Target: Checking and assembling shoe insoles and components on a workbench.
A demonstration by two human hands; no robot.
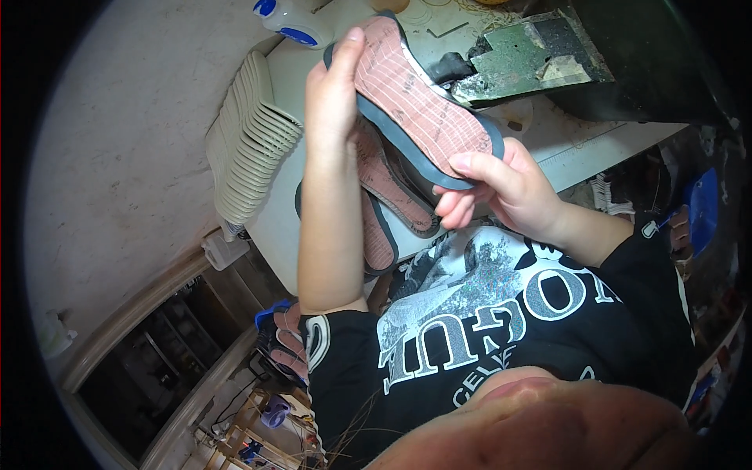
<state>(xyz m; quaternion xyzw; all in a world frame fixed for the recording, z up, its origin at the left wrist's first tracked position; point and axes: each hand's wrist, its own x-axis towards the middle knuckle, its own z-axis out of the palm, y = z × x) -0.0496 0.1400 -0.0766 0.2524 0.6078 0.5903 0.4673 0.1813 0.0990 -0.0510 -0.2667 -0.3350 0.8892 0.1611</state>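
Both my hands hold up a shoe sole (419, 98) with a pink, white-lined inner face and a dark blue-grey rim. My left hand (333, 90) grips its far left end, the thumb along the edge; its other fingers are mostly hidden behind the sole. At the near right end my right hand (513, 184) pinches the sole, with the thumb on the pink face and the fingers underneath. Below it, partly covered by my left forearm, more pink-faced soles (399, 192) lie on the white table (274, 239).
A nested stack of beige soles (254, 141) leans by the wall at the left. Beyond it lies a white bottle with blue parts (294, 23). A worn green metal plate (533, 59) belongs to a dark machine at the far right. A blue container (701, 211) sits off the table's right side.
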